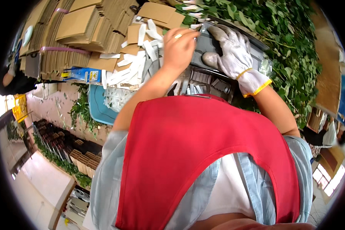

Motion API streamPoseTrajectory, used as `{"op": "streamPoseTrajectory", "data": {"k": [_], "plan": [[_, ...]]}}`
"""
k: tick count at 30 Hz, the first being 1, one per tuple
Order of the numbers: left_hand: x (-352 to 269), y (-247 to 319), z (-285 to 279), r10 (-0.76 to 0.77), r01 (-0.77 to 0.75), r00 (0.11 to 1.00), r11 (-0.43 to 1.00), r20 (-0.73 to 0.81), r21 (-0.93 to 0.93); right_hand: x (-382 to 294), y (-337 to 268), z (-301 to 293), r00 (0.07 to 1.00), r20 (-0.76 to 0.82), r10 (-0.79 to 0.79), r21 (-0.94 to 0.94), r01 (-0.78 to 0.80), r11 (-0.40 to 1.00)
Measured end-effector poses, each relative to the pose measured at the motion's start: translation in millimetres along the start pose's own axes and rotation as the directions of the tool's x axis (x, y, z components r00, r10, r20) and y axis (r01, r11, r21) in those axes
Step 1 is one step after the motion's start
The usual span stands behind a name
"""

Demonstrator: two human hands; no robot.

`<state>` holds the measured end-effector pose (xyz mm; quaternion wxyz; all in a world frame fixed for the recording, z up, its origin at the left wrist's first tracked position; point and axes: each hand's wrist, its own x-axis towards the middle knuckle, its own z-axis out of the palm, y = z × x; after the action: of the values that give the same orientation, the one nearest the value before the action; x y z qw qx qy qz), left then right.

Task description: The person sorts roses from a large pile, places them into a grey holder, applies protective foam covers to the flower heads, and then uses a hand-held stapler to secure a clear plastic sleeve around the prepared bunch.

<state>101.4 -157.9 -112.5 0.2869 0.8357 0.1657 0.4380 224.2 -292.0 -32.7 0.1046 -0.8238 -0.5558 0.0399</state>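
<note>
My left hand (pixel 178 50) is bare and wears a ring. Its fingers bend toward the near left corner of a dark grey box or sleeve (pixel 202 44), where a bit of clear film shines; whether they pinch anything is hidden. My right hand (pixel 233 51), in a whitish work glove with a yellow cuff edge, lies spread on the grey surface, thumb apart from the fingers. White netting sleeves (pixel 132 66) lie scattered left of my left hand. Several flower heads in pale sleeves (pixel 193 8) lie beyond the box, beside leafy green stems (pixel 287 51).
Stacked flat cardboard (pixel 77 26) fills the left of the table. A blue tape dispenser (pixel 84 74) sits at its front edge. Below stands a blue tub (pixel 96 110) of white scraps. Small grey pieces (pixel 199 89) lie before my apron. People are partly visible at both sides.
</note>
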Motion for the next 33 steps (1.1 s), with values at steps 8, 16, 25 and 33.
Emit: {"op": "streamPoseTrajectory", "data": {"k": [8,16,25,33], "plan": [[-117.3,-31.8,-39.0,-0.433,0.357,0.890,0.857,0.145,0.372,15.0,-5.2,20.3,0.972,-0.233,0.030,-0.107,-0.056,0.993],[-121.0,-67.4,-132.8,-0.839,0.619,0.405,0.545,0.364,0.566,16.2,-4.0,16.5,0.955,-0.289,0.070,-0.029,-0.082,0.996],[17.5,-24.1,-93.5,-0.340,0.656,0.341,0.754,0.876,0.037,21.5,-2.7,8.8,0.967,-0.244,0.073,0.041,-0.065,0.997],[38.7,-62.7,-55.0,0.010,0.567,0.376,0.788,0.926,-0.239,22.5,-9.6,9.8,0.954,-0.226,0.197,0.175,-0.159,0.972]]}}
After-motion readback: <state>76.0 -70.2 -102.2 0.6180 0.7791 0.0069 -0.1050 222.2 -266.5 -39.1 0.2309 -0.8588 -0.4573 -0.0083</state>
